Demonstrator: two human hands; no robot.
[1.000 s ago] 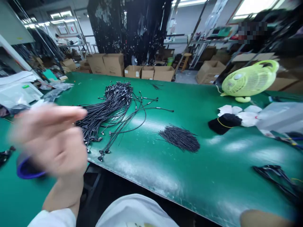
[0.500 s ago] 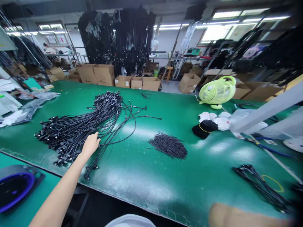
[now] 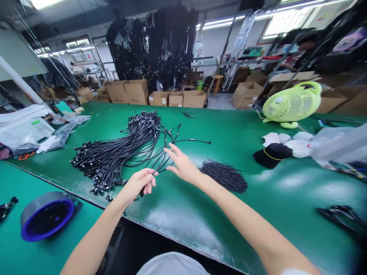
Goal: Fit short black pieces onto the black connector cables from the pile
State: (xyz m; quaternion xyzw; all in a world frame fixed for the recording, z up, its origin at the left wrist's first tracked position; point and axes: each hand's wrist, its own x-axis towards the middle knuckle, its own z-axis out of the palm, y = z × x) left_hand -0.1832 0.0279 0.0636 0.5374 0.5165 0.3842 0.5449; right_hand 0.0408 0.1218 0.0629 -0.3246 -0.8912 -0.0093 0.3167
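My left hand (image 3: 140,182) is closed round a few black cables, whose plug ends hang below my fingers near the table's front edge. The free lengths of those cables (image 3: 162,162) run up and away across the green tabletop. Just to the right, my right hand (image 3: 182,165) is over them with thumb and fingers apart, holding nothing. Left of both hands lies a big pile of black cables (image 3: 114,152) with plugs at both ends. Beside my right forearm is a heap of thin black strips (image 3: 225,175), which look like wire ties.
A lime-green fan (image 3: 292,103) lies at the back right, near a black bundle with a yellow band (image 3: 272,154). A coiled cable bundle (image 3: 341,217) is at the right. A blue-rimmed round tray (image 3: 48,217) sits front left. Cardboard boxes (image 3: 136,91) stand beyond the table.
My left hand has taken hold of the few loose cables beside the pile. My right hand has come from the lower right edge to the cables. The view has turned slightly left.
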